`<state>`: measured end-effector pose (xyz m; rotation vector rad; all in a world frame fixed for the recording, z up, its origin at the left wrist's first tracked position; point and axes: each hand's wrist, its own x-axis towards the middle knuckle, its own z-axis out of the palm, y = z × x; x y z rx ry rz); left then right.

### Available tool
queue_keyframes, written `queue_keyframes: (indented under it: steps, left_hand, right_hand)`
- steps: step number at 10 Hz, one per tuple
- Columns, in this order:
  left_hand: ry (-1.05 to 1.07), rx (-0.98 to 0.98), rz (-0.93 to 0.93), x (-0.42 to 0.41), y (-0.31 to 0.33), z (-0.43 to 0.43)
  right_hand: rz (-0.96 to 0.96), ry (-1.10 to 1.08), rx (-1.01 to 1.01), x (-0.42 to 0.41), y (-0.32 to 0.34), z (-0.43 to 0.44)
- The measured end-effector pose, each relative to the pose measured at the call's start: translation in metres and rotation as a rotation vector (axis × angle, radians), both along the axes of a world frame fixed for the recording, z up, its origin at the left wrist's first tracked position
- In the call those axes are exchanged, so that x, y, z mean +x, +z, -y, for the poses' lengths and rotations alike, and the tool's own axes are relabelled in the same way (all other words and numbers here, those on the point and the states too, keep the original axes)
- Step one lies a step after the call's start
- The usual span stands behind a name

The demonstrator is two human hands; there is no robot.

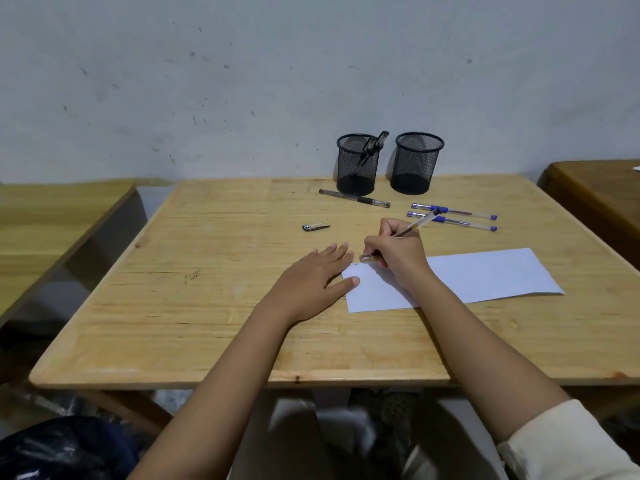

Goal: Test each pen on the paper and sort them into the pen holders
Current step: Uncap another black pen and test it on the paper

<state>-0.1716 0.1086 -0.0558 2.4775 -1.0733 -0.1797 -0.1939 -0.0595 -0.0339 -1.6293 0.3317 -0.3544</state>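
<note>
Pinching a clear pen (414, 227), right hand (398, 259) holds its tip at white paper (485, 275); left hand (308, 282) flat.

No word, label, brand, number or sign can be read. A dark scribble (192, 276) is seen on the wooden table (214, 334), and short pen strokes (355, 264) on the paper (485, 275); no letters can be made out in either.

A wooden table (207, 306) stands against a scuffed wall (242, 81), another table (595, 192) beside it.
</note>
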Motion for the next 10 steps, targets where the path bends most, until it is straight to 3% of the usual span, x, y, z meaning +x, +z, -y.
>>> queue_keyframes:
  steps: [5,10]
  left_hand:
    - [0.011,-0.007,-0.013,-0.0003,0.0005,0.0001]
    - [0.01,0.003,-0.011,-0.0014,0.003,0.0004]
  right_hand:
    - [0.005,0.014,-0.162,0.0056,-0.0079,-0.0017]
    - [0.069,0.019,-0.175,0.0055,-0.0111,-0.0017]
